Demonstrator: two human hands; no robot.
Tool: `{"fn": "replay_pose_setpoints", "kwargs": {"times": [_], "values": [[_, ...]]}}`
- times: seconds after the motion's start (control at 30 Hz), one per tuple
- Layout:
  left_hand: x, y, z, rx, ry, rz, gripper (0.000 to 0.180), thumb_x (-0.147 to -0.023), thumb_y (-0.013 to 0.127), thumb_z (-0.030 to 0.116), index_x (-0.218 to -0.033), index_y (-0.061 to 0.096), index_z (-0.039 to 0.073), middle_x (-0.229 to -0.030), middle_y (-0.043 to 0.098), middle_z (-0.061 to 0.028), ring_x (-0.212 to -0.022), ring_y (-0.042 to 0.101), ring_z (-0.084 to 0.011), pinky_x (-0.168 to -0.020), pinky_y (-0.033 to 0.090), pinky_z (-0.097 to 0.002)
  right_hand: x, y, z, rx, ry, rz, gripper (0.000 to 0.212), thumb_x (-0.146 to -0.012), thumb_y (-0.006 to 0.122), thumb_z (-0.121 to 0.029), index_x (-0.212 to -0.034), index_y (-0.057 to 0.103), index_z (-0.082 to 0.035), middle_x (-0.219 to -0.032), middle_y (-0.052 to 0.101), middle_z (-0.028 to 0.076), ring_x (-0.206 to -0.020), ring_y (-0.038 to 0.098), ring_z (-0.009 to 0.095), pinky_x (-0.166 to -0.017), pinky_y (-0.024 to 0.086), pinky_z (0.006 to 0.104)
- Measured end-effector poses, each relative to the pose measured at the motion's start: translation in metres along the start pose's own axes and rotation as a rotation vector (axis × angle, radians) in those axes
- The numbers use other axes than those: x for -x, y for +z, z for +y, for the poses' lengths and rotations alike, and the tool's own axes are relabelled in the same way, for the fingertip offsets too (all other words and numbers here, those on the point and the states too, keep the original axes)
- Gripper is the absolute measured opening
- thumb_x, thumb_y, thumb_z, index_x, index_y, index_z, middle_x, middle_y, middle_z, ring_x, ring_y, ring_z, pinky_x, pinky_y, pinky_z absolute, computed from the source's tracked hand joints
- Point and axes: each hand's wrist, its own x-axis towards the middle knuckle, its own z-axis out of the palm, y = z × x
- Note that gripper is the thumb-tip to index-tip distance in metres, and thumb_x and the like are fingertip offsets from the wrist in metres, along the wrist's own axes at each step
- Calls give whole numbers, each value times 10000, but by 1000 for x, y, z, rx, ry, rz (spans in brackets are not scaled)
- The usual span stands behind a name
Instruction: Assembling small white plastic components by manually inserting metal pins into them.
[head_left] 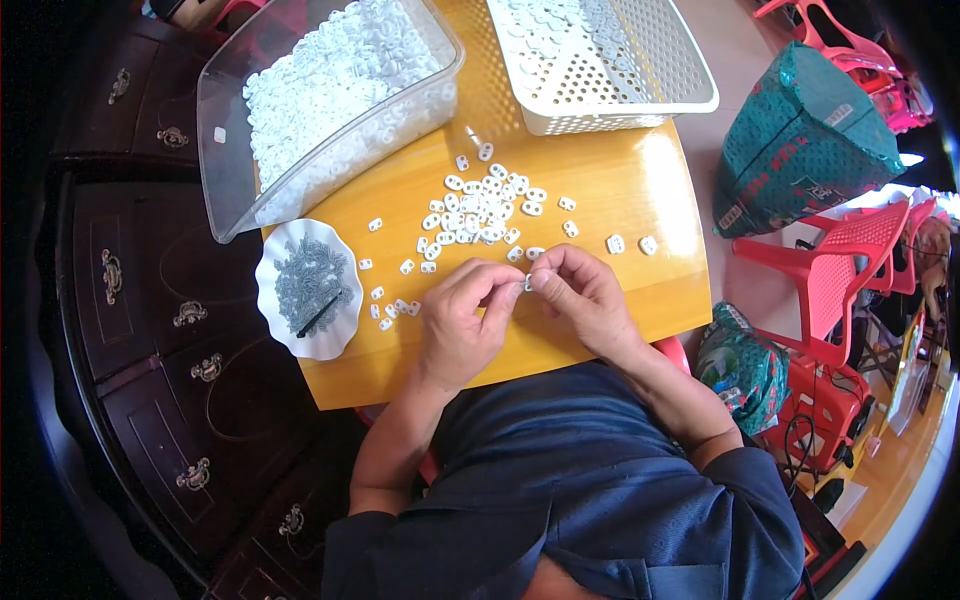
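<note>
Together, my left hand [462,322] and right hand [583,298] pinched one small white plastic piece [527,283] in their grips, near the bench's [620,190] loose pile [480,212].

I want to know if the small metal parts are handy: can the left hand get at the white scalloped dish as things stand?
Probably yes: the dish lies beside the left hand, with only bare tabletop between.

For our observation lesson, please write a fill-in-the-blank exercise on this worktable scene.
1. Both hands pinch one small ____ piece between their fingers.
2. The scalloped dish lies by the ____ hand.
3. The perforated basket is ____ in colour.
4. The loose pile of pieces lies on the ____ table.

Missing words: white; left; white; wooden
</note>
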Motion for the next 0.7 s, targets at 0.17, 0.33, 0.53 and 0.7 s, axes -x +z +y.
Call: {"fn": "replay_pose_setpoints", "kwargs": {"times": [0.17, 0.33, 0.53, 0.7], "values": [[0, 1, 4, 10, -31, 4, 50, -896, 704, -14, -936, 682, 6, -812, 679, -115, -682, 672, -236, -578, 520, -321, 1, 0, 1, 18, -43, 49, 104, -1029, 637, -117, -1058, 619, -19, -907, 607, -48, -787, 541, 19, -679, 452, 186], [1, 4, 1, -25, -23, -4, 52, -885, 715, -8, -921, 680, 8, -799, 677, -117, -671, 666, -239, -575, 515, -325, 4, 1, 0, 84, -73, 87, 98, -1020, 648, -100, -1043, 626, -8, -911, 610, -49, -817, 550, 20, -722, 461, 189], [-1, 10, 7, 54, -81, -62, 120, -866, 730, -17, -979, 701, 10, -812, 681, -105, -652, 650, -191, -572, 508, -298, 8, -13, -3, 70, -79, 75, 107, -1023, 650, -120, -1050, 626, -18, -925, 614, -48, -839, 561, 28, -747, 474, 203], [-8, 14, 16, 6, -100, -73, 200, -857, 742, -9, -1050, 702, 25, -889, 686, -97, -655, 648, -186, -583, 522, -300, 16, -39, -14, 58, -75, 76, 130, -1034, 640, -163, -1056, 620, -37, -929, 618, -39, -818, 558, 34, -715, 471, 211]]}}
